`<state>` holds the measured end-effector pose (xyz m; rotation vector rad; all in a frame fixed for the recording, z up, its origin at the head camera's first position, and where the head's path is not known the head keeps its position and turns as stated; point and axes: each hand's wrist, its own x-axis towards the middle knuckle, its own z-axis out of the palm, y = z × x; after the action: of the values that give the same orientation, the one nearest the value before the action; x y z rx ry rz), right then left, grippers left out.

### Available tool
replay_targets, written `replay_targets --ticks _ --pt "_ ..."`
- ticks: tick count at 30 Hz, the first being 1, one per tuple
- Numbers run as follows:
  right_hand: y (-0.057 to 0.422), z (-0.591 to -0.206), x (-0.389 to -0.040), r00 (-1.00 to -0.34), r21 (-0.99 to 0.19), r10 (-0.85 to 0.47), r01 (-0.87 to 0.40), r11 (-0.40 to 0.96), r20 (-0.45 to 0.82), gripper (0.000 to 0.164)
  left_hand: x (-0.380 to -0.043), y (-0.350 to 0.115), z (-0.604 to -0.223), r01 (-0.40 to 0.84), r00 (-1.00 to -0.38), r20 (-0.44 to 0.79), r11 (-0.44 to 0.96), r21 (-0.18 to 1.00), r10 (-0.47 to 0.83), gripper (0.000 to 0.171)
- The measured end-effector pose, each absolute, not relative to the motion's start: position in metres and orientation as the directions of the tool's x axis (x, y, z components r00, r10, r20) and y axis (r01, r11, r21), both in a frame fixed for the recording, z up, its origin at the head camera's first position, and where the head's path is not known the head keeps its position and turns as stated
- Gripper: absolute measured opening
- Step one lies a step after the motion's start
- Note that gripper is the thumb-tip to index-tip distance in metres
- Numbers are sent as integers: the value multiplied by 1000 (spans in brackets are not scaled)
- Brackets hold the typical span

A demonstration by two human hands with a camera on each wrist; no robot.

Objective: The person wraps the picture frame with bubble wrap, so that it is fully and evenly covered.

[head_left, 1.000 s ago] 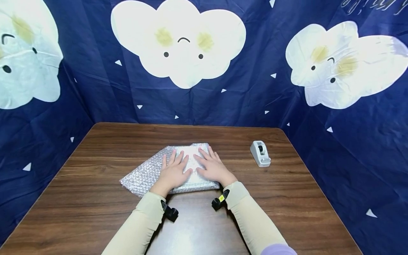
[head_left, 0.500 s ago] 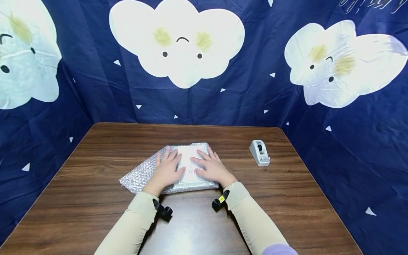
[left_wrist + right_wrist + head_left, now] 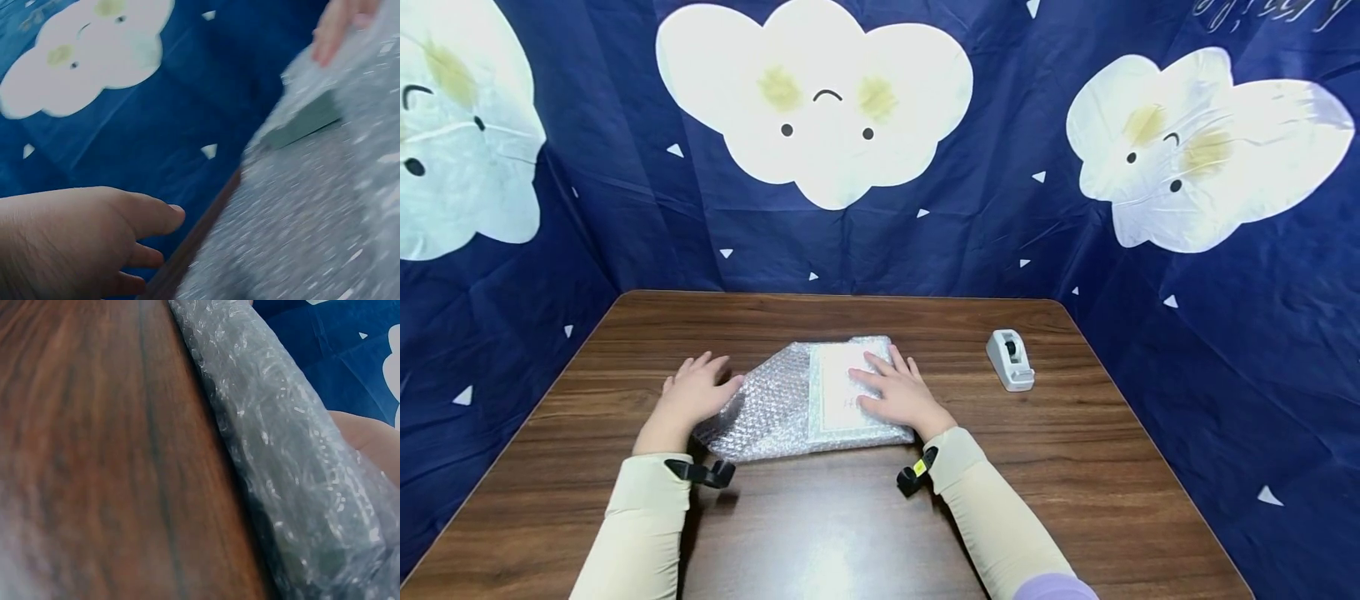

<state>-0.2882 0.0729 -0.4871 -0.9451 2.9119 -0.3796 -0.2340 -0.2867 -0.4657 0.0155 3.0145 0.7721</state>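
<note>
Flat white item [image 3: 833, 387] is lying at the right end of a bubble wrap [image 3: 771, 404] sheet, mid-table; the loose flap is tapering off left. Right hand [image 3: 898, 398] is resting on the item, palm down, fingers straight and a bit apart, gripping nothing I'm seeing. Left hand [image 3: 694, 396] is hovering at the flap's far tip, fingers loosely stretched, thumb standing apart, nothing between them.

Step, my read: the item is being steadied while the left hand is lining up with the loose end. Next move seems to be calling for a steady right palm and left fingertips getting under that flap without dragging the item. Tape dispenser [image 3: 1011, 360] is sitting well apart on the right of the table [image 3: 820, 517], untouched.

Hard to make out: whether the left thumb is touching the flap or only overlapping it; whether clear film is covering the item's top; the faint marks there. Left wrist view is blurring, with a greenish strip [image 3: 306, 124] showing through the wrap. Right wrist view is mostly catching the wrap's side, cutting off the right fingers.
</note>
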Motion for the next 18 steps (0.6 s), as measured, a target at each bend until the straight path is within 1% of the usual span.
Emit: replay_targets --ticks 5,12,16,18 --pt "74 -489 -291 -828 -263 -560 -543 798 10 55 -229 -307 -464 -12 -999 -45 884 466 10 75" --pt "78 -490 -297 -854 -280 -520 -502 818 14 56 -229 -318 -473 24 -1000 -5 872 490 30 73" --pt "79 -489 -300 -867 -280 -498 -481 831 14 56 -233 -321 -487 18 -1000 24 863 506 6 72" --pt "80 -488 -301 -870 -276 -492 -475 835 9 57 -235 -321 -494 16 -998 58 857 516 -16 69"
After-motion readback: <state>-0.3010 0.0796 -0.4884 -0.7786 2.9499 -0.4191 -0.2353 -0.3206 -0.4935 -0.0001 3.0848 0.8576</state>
